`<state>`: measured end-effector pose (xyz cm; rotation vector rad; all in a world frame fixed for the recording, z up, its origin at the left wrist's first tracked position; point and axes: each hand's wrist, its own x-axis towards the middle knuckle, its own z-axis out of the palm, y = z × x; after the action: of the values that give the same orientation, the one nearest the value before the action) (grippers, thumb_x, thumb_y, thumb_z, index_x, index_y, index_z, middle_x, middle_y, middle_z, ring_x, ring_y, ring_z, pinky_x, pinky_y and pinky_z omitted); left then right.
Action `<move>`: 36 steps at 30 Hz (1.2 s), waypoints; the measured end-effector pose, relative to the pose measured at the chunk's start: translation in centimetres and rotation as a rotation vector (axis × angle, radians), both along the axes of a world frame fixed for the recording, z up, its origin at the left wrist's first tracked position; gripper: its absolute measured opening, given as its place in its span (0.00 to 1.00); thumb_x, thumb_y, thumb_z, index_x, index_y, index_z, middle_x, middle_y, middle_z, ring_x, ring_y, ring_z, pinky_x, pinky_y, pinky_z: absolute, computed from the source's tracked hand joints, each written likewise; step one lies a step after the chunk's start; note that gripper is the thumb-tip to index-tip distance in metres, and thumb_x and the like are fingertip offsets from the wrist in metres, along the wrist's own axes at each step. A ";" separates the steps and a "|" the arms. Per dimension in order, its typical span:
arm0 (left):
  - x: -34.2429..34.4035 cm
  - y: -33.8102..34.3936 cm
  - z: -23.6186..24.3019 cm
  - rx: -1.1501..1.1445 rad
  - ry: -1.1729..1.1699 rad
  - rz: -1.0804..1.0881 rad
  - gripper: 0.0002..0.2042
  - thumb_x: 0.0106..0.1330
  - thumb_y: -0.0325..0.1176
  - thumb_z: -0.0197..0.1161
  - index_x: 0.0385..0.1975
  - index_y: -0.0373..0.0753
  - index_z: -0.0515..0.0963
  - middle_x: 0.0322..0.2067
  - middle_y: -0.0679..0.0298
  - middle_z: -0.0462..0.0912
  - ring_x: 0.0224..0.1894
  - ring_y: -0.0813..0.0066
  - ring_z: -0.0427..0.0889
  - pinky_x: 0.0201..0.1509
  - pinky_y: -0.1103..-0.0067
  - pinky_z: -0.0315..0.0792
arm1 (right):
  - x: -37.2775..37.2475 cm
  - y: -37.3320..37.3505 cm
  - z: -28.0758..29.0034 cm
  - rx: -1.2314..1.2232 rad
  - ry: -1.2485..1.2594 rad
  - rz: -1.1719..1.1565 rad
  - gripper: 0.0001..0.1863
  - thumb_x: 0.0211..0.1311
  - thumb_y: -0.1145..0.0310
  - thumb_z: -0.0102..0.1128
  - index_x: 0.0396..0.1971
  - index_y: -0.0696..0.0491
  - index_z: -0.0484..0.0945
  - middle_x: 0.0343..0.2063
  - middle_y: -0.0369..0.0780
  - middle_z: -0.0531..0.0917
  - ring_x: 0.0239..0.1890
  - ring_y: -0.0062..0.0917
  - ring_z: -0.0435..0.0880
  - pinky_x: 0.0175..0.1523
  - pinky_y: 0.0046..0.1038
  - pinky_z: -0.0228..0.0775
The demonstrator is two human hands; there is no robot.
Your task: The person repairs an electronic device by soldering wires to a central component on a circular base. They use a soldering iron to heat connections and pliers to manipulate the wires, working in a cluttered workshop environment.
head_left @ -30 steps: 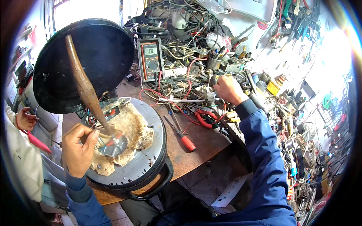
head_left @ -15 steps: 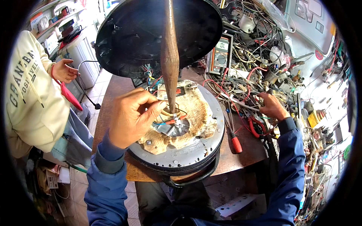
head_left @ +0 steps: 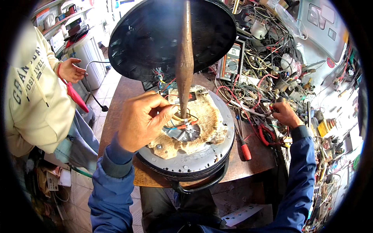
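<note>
A brown counter (head_left: 257, 161) carries a round grey appliance base (head_left: 175, 165), its black lid (head_left: 140, 42) raised behind. Left hand (head_left: 143, 121): thumb and forefinger narrowed together beside the wires (head_left: 179, 126) at the base's centre — grip on a wire cannot be confirmed. Right hand (head_left: 286, 115): fingers curled, near the red-handled pliers (head_left: 266, 136) — contents cannot be told. A red screwdriver (head_left: 245, 152) lies between base and pliers.

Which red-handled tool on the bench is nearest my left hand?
The screwdriver, with its single straight red handle, lying beside the round appliance. The red-handled pliers lie farther right, near your right hand.
</note>
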<state>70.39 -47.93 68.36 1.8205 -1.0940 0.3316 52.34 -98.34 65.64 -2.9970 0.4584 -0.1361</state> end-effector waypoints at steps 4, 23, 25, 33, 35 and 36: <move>0.2 -0.4 -0.1 -0.028 0.083 -0.065 0.07 0.69 0.26 0.74 0.34 0.29 0.84 0.26 0.63 0.81 0.27 0.82 0.79 0.30 0.79 0.72 | -1.0 3.2 2.7 0.049 -0.258 -0.007 0.12 0.60 0.68 0.66 0.39 0.61 0.82 0.27 0.53 0.83 0.30 0.47 0.83 0.40 0.43 0.74; -1.8 -3.3 1.5 0.258 0.477 -0.324 0.13 0.66 0.23 0.71 0.48 0.30 0.81 0.41 0.58 0.90 0.41 0.79 0.86 0.48 0.77 0.80 | 3.9 25.0 4.3 -0.047 -0.759 0.764 0.24 0.57 0.73 0.69 0.56 0.57 0.81 0.30 0.40 0.83 0.33 0.37 0.87 0.36 0.36 0.80; -2.6 -2.2 2.3 0.179 0.597 -0.332 0.08 0.69 0.24 0.69 0.44 0.32 0.81 0.37 0.66 0.87 0.38 0.82 0.83 0.47 0.79 0.78 | 3.5 23.7 3.8 0.121 -0.932 0.629 0.22 0.58 0.76 0.73 0.54 0.56 0.82 0.30 0.41 0.86 0.30 0.38 0.88 0.37 0.36 0.82; -1.7 0.6 1.0 -0.028 0.442 -0.258 0.06 0.76 0.29 0.64 0.44 0.33 0.80 0.39 0.63 0.82 0.38 0.79 0.86 0.42 0.82 0.80 | -1.7 16.3 8.4 -0.111 -0.877 -0.044 0.11 0.63 0.65 0.75 0.38 0.53 0.83 0.33 0.46 0.86 0.35 0.37 0.87 0.40 0.38 0.76; -1.3 0.6 0.3 -0.050 0.445 -0.273 0.07 0.77 0.30 0.64 0.45 0.33 0.80 0.39 0.62 0.83 0.39 0.76 0.89 0.41 0.82 0.82 | -2.7 16.4 10.7 -0.052 -0.853 -0.283 0.12 0.71 0.61 0.71 0.38 0.53 0.79 0.23 0.43 0.82 0.23 0.32 0.83 0.33 0.34 0.74; -1.2 0.4 -0.1 -0.072 0.468 -0.289 0.06 0.77 0.29 0.64 0.45 0.32 0.81 0.39 0.63 0.84 0.39 0.77 0.89 0.41 0.82 0.81 | -3.3 14.0 10.7 -0.063 -0.994 -0.207 0.12 0.72 0.61 0.70 0.37 0.53 0.79 0.22 0.40 0.82 0.22 0.28 0.81 0.32 0.31 0.72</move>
<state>69.17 -47.52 68.22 1.5418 -0.9760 -0.2164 49.04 -84.32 76.38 -2.4663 0.6055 -1.5467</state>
